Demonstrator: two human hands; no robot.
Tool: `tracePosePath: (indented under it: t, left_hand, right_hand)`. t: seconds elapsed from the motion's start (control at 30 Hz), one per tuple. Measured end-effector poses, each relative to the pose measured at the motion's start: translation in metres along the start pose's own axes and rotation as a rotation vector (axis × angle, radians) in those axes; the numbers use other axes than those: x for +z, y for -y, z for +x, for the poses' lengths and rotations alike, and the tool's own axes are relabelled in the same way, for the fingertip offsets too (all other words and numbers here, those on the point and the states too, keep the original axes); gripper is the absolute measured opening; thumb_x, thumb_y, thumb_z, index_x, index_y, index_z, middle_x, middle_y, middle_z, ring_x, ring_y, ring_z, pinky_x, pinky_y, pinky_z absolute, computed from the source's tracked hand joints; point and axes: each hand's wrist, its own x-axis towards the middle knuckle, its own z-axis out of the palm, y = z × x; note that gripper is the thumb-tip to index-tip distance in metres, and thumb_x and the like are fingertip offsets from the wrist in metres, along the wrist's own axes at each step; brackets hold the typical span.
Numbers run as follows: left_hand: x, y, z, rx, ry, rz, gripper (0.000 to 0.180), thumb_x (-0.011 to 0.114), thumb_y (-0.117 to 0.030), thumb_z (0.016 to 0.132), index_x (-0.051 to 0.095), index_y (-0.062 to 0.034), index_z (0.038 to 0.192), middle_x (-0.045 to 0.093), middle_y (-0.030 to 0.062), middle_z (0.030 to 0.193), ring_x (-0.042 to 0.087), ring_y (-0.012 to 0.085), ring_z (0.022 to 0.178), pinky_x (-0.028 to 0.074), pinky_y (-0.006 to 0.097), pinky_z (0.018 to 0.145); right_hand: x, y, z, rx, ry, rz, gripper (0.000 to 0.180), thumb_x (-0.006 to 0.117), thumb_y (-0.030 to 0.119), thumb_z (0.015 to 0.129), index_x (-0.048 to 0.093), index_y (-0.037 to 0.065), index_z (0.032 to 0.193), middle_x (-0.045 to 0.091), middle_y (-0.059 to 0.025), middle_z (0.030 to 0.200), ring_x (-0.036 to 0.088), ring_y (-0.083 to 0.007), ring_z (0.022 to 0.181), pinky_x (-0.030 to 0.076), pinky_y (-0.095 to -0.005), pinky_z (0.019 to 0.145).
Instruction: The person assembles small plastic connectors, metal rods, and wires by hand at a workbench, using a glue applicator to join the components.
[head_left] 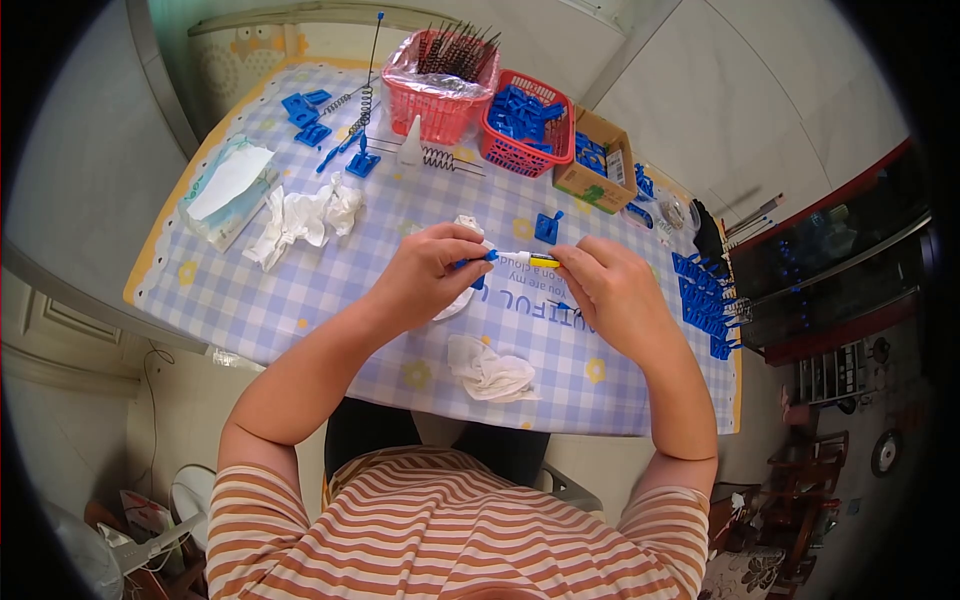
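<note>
Checked table (570, 415): I read far-side red basket (515, 155) as parked out of the way.
Left hand (440, 265): pinched closed around blue piece (491, 256), likely steadying it.
Right hand (605, 285): closed on white-yellow tube (535, 260), aimed leftward.
Blue piece: left fingertips, at tube's tip; contact unclear.

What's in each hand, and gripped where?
Left hand: blue plastic part, grip spot hidden. Right hand: yellow-labelled tube, by the end opposite its white tip.
</note>
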Motion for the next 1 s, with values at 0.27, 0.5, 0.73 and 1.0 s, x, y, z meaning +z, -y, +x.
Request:
tracePosePath:
  t: [0.27, 0.5, 0.73, 1.0]
  left_hand:
    - [0.0003, 0.0012, -0.0003, 0.023, -0.009, 0.037, 0.015, 0.071, -0.006, 0.082, 0.07, 0.0028, 0.094, 0.066, 0.0131, 0.1, 0.068, 0.0225, 0.076, 0.054, 0.03, 0.069]
    - [0.0007, 0.0036, -0.0006, 0.036, -0.005, 0.044, 0.016, 0.071, -0.006, 0.082, 0.07, 0.0022, 0.095, 0.066, 0.0137, 0.101, 0.068, 0.0233, 0.077, 0.055, 0.03, 0.069]
    - [0.0001, 0.0041, -0.0005, 0.043, 0.008, 0.065, 0.016, 0.071, -0.007, 0.081, 0.07, 0.0017, 0.095, 0.066, 0.0136, 0.102, 0.067, 0.0238, 0.079, 0.055, 0.03, 0.07]
    - [-0.0002, 0.0033, -0.0007, 0.045, 0.003, 0.078, 0.016, 0.071, -0.007, 0.082, 0.07, 0.002, 0.094, 0.066, 0.0141, 0.101, 0.067, 0.0253, 0.079, 0.055, 0.031, 0.07]
  right_hand:
    - [-0.0003, 0.0, 0.0011, -0.018, 0.007, -0.025, 0.016, 0.068, 0.003, 0.081, 0.064, 0.002, 0.096, 0.057, -0.0097, 0.075, 0.059, -0.0275, 0.068, 0.048, -0.0379, 0.059]
    - [-0.0015, -0.0005, 0.0012, -0.021, 0.04, -0.052, 0.017, 0.068, 0.002, 0.08, 0.064, 0.002, 0.097, 0.057, -0.0097, 0.077, 0.059, -0.027, 0.07, 0.048, -0.0373, 0.061]
    - [-0.0023, -0.0003, 0.0011, -0.022, 0.047, -0.052, 0.017, 0.068, 0.002, 0.08, 0.064, 0.002, 0.097, 0.057, -0.0096, 0.077, 0.058, -0.0272, 0.07, 0.048, -0.0373, 0.062]
    - [-0.0035, 0.001, 0.0026, -0.023, 0.055, -0.069, 0.017, 0.069, 0.004, 0.079, 0.064, 0.002, 0.096, 0.057, -0.0095, 0.077, 0.058, -0.0272, 0.071, 0.048, -0.0374, 0.063]
